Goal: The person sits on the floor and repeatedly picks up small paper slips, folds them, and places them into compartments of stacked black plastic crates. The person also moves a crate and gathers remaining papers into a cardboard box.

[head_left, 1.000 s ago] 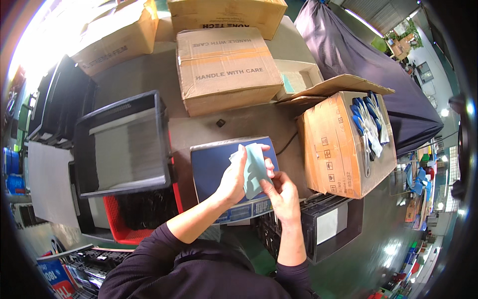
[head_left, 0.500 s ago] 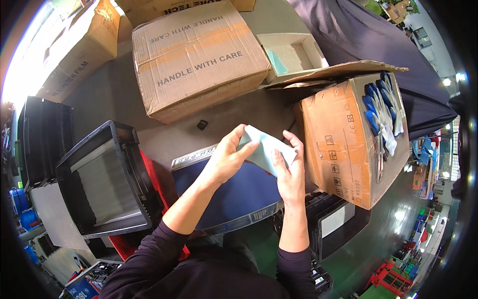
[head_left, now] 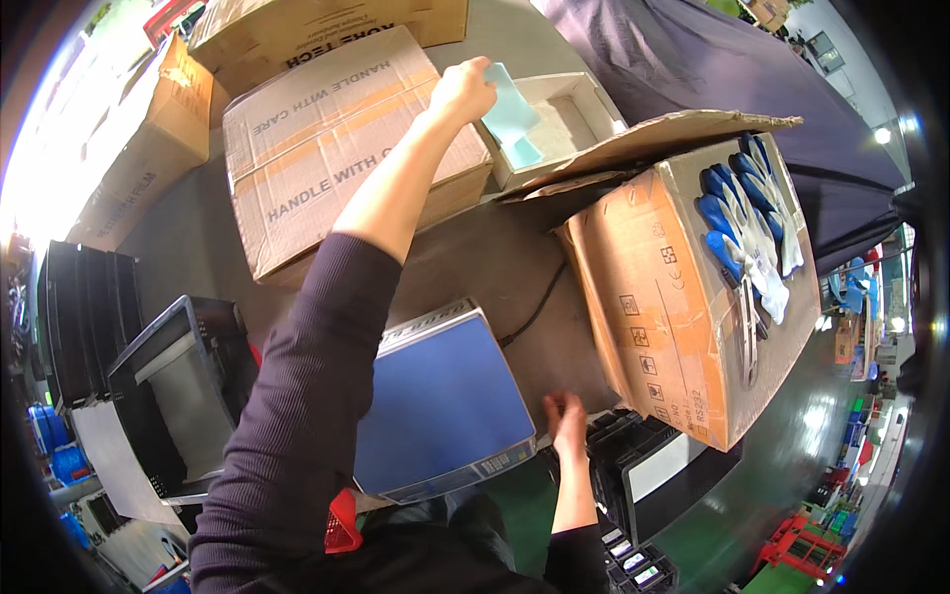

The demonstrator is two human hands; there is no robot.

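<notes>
Left hand (head_left: 463,91) far, fingers clamped on pale blue sheet (head_left: 511,114), above small open white box (head_left: 554,124). Right hand (head_left: 566,421) near, fingers loosely apart, touching table edge beside blue scale (head_left: 445,406).

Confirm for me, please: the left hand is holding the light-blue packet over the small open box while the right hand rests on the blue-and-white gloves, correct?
Not quite. In the head view the left hand holds the light-blue packet over the small open box, but the right hand rests beside the blue scale, not on the gloves.
</notes>
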